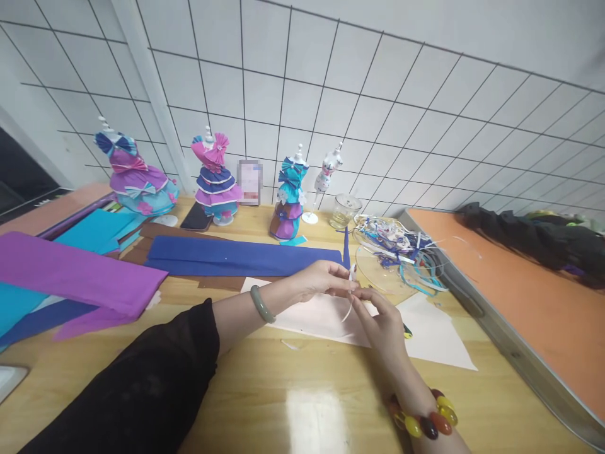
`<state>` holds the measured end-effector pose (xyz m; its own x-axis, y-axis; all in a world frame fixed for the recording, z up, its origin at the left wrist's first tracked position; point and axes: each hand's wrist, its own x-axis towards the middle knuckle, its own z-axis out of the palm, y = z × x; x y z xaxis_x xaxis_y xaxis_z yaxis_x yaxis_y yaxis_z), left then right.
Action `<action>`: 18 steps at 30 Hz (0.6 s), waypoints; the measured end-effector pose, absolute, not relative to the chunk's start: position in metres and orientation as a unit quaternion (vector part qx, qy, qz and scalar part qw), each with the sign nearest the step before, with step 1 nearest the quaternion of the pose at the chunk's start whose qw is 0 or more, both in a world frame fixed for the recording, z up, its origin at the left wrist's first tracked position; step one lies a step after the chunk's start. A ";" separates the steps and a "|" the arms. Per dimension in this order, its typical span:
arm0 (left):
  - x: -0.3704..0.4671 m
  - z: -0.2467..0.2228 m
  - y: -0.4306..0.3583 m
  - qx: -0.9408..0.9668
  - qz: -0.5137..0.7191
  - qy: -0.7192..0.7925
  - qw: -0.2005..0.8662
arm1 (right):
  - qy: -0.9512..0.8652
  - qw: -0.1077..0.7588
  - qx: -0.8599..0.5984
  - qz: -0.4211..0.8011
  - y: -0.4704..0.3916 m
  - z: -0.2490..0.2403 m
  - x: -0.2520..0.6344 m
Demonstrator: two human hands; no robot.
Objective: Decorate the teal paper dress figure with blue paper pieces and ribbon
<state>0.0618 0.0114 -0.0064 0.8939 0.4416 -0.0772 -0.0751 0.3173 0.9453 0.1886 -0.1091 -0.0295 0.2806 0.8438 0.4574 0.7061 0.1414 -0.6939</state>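
White tiles with dark grout cover the wall (265, 75) behind a wooden desk (255, 391). From the head view, the left hand (316, 280) pinches a small white piece (352, 273) upright between thumb and fingers, above the far side of the desk. The right hand (385, 325) comes in just below, its thumb and forefinger close together; what lies between them cannot be made out. A thin white strip (348, 310) hangs under the fingertips. Holding the piece from both sides probably keeps something so light steady, and the pale sheet (302, 318) beneath leaves the hands clear above it.

Beyond the left forearm lies a folded blue sheet (236, 255), with a purple sheet (94, 271) farther left. Three dressed figures and a barely covered form (328, 170) stand along the wall, likely set back to free the front. A glass cup (345, 211) and a tangled heap of scraps (392, 239) crowd the space past the hands, while a yellow-and-black handle (407, 331) shows partly behind the right wrist.
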 end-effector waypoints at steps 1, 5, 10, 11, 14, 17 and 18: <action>0.062 -0.007 0.011 0.558 0.158 0.154 0.800 | -0.598 0.465 -0.648 0.080 -0.109 -0.030 0.189; 0.063 -0.009 0.012 0.555 0.165 0.156 0.800 | -0.597 0.468 -0.642 0.109 -0.111 -0.028 0.191; 0.065 -0.007 0.009 0.602 0.180 0.208 0.750 | -0.524 0.502 -0.678 0.121 -0.114 -0.020 0.194; 0.065 -0.007 0.007 0.614 0.181 0.211 0.739 | -0.514 0.508 -0.679 0.127 -0.114 -0.019 0.194; 0.068 -0.007 0.003 0.633 0.186 0.202 0.724 | -0.513 0.512 -0.676 0.131 -0.114 -0.019 0.193; 0.070 -0.010 0.000 0.627 0.197 0.198 0.727 | -0.521 0.502 -0.681 0.112 -0.113 -0.022 0.193; 0.070 -0.011 -0.001 0.623 0.198 0.196 0.731 | -0.523 0.500 -0.682 0.108 -0.112 -0.023 0.193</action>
